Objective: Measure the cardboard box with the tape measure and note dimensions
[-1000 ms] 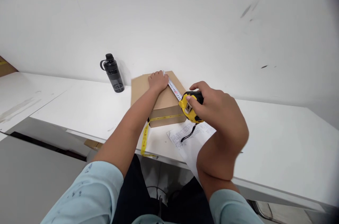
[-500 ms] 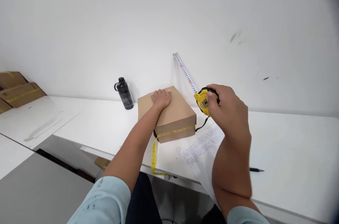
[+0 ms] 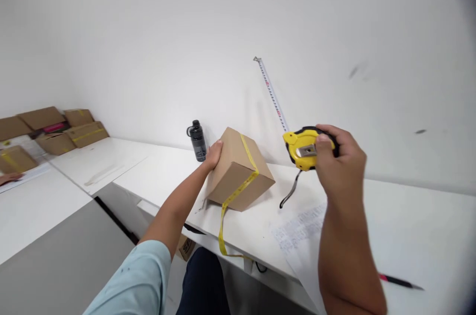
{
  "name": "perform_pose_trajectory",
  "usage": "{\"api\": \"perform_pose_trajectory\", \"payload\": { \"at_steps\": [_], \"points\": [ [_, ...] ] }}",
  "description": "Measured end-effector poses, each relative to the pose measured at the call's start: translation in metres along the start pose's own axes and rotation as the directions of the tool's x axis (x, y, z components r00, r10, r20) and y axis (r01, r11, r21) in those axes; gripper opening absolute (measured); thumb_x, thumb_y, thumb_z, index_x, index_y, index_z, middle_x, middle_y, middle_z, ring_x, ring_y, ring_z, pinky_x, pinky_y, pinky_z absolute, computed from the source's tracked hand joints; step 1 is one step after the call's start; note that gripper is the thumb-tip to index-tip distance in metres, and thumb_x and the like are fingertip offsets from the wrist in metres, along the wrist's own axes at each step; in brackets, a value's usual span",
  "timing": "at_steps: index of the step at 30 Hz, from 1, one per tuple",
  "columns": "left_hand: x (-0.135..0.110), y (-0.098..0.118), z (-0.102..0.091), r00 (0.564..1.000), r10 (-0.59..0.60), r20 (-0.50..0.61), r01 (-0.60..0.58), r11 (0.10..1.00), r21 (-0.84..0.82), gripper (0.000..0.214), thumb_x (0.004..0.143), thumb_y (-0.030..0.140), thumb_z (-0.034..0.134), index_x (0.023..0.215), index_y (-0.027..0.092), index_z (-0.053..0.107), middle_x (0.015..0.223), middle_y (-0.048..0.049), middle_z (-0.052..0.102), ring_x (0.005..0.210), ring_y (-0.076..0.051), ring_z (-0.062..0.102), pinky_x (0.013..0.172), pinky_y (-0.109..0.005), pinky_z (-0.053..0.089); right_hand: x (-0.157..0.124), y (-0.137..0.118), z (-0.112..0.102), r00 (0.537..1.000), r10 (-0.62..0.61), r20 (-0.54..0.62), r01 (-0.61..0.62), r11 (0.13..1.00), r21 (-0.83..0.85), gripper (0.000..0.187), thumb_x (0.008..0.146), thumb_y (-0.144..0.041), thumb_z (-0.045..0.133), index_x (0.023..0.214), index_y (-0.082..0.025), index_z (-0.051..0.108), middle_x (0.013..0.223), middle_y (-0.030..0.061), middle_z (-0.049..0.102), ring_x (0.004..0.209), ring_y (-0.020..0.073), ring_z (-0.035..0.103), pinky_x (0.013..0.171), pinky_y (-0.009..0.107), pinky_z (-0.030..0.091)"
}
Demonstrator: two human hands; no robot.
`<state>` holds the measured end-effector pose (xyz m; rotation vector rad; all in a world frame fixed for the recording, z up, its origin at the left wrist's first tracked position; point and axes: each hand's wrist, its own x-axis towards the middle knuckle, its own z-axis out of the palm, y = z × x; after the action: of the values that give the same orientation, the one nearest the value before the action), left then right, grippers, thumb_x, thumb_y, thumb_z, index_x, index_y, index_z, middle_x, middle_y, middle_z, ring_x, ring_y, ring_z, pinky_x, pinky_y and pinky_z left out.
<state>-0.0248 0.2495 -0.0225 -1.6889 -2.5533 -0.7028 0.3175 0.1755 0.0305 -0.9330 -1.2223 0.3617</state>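
A brown cardboard box [image 3: 226,181] stands tilted on the white table, its yellow-taped side turned partly upward. My left hand [image 3: 214,154] grips its upper left edge, fingers mostly hidden against the cardboard. Yellow printed tape [image 3: 247,183] runs across two faces of the box, and its loose end hangs over the table's front edge. In my right hand [image 3: 340,154] is a yellow and black tape measure [image 3: 305,149], held up to the right of the box. Its blade [image 3: 273,94] sticks out up and to the left, and a black wrist strap dangles below.
A dark water bottle [image 3: 198,141] stands behind the box by the wall. Written paper [image 3: 297,238] lies under my right forearm, with a pen [image 3: 399,282] to its right. Several cardboard boxes [image 3: 87,134] and another person's hand [image 3: 11,177] are at far left.
My left hand has gone from lying flat on the box top to gripping its left edge, and the box has tipped over, showing its taped side. The tape measure has risen slightly, blade still out.
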Motion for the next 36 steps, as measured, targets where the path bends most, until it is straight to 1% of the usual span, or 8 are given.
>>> {"api": "perform_pose_trajectory", "payload": {
  "at_steps": [4, 8, 13, 18, 23, 29, 33, 36],
  "points": [
    [-0.038, -0.062, 0.019, 0.979, -0.2, 0.045, 0.196, 0.977, 0.082, 0.063, 0.111, 0.048, 0.016, 0.162, 0.033, 0.05, 0.169, -0.0069, 0.048, 0.159, -0.034, 0.04, 0.122, -0.059, 0.042, -0.004, -0.008, 0.005, 0.996, 0.07, -0.05, -0.062, 0.99, 0.13, 0.031, 0.087, -0.043, 0.067, 0.106, -0.022, 0.08, 0.105, 0.0105, 0.079, 0.099, 0.0303, 0.076, 0.086, 0.049, 0.062],
    [-0.062, -0.09, 0.048, 0.969, -0.218, 0.112, 0.199, 0.967, 0.16, 0.065, 0.104, 0.037, 0.038, 0.167, 0.018, 0.041, 0.176, -0.0185, 0.029, 0.166, -0.038, 0.019, 0.131, -0.064, 0.017, -0.006, -0.012, 0.01, 0.995, 0.038, -0.095, -0.026, 0.992, 0.125, 0.034, 0.077, -0.055, 0.08, 0.085, -0.022, 0.079, 0.085, 0.0078, 0.077, 0.082, 0.0303, 0.075, 0.075, 0.048, 0.064],
    [-0.052, -0.096, 0.063, 0.964, -0.17, 0.204, 0.112, 0.957, 0.266, 0.077, 0.101, 0.045, 0.042, 0.171, 0.015, 0.03, 0.179, -0.0212, 0.016, 0.166, -0.041, 0.015, 0.131, -0.064, 0.012, -0.002, -0.005, 0.003, 0.981, -0.164, -0.104, 0.164, 0.986, -0.014, 0.034, 0.077, -0.059, 0.08, 0.084, -0.026, 0.078, 0.085, 0.0082, 0.078, 0.083, 0.032, 0.076, 0.078, 0.051, 0.063],
    [-0.051, -0.094, 0.062, 0.963, -0.176, 0.204, 0.115, 0.954, 0.276, 0.074, 0.103, 0.043, 0.037, 0.171, 0.014, 0.03, 0.179, -0.0208, 0.019, 0.166, -0.04, 0.016, 0.131, -0.064, 0.015, 0.013, 0.013, -0.018, 0.974, -0.214, -0.076, 0.204, 0.972, -0.116, 0.02, 0.075, -0.052, 0.079, 0.08, -0.033, 0.078, 0.085, 0.0077, 0.078, 0.085, 0.0369, 0.077, 0.078, 0.055, 0.06],
    [-0.054, -0.087, 0.057, 0.965, -0.189, 0.183, 0.147, 0.964, 0.222, 0.064, 0.106, 0.04, 0.035, 0.165, 0.017, 0.041, 0.179, -0.0181, 0.023, 0.166, -0.038, 0.019, 0.131, -0.062, 0.017, 0.025, 0.035, -0.022, 0.992, -0.112, -0.05, 0.107, 0.99, -0.092, 0.013, 0.065, -0.038, 0.081, 0.074, -0.028, 0.078, 0.074, 0.0079, 0.075, 0.075, 0.0331, 0.074, 0.069, 0.049, 0.057],
    [-0.051, -0.087, 0.053, 0.952, -0.302, -0.049, 0.295, 0.949, -0.115, 0.072, 0.112, 0.05, 0.006, 0.125, 0.018, 0.069, 0.14, -0.0172, 0.072, 0.139, -0.029, 0.06, 0.124, -0.049, 0.031, 0.031, 0.061, -0.008, 0.996, 0.042, 0.077, -0.031, 0.99, -0.139, 0.014, 0.07, -0.038, 0.077, 0.077, -0.026, 0.077, 0.08, 0.0089, 0.077, 0.079, 0.0311, 0.074, 0.075, 0.047, 0.058],
    [-0.051, -0.089, 0.05, 0.936, -0.347, -0.066, 0.328, 0.923, -0.2, 0.075, 0.112, 0.053, 0.003, 0.12, 0.019, 0.07, 0.134, -0.0163, 0.075, 0.135, -0.028, 0.064, 0.119, -0.045, 0.037, 0.029, 0.059, 0.007, 0.97, 0.146, 0.193, -0.109, 0.976, -0.189, 0.014, 0.075, -0.038, 0.076, 0.08, -0.025, 0.078, 0.084, 0.0086, 0.077, 0.084, 0.0285, 0.073, 0.074, 0.043, 0.057],
    [-0.052, -0.091, 0.049, 0.945, -0.326, -0.036, 0.318, 0.937, -0.143, 0.078, 0.112, 0.049, -0.006, 0.13, 0.023, 0.065, 0.139, -0.0119, 0.074, 0.135, -0.024, 0.065, 0.116, -0.042, 0.041, 0.023, 0.052, 0.016, 0.95, 0.166, 0.264, -0.113, 0.973, -0.203, 0.014, 0.076, -0.038, 0.078, 0.08, -0.025, 0.078, 0.084, 0.0086, 0.077, 0.083, 0.0272, 0.072, 0.072, 0.041, 0.057]
  ]
}}
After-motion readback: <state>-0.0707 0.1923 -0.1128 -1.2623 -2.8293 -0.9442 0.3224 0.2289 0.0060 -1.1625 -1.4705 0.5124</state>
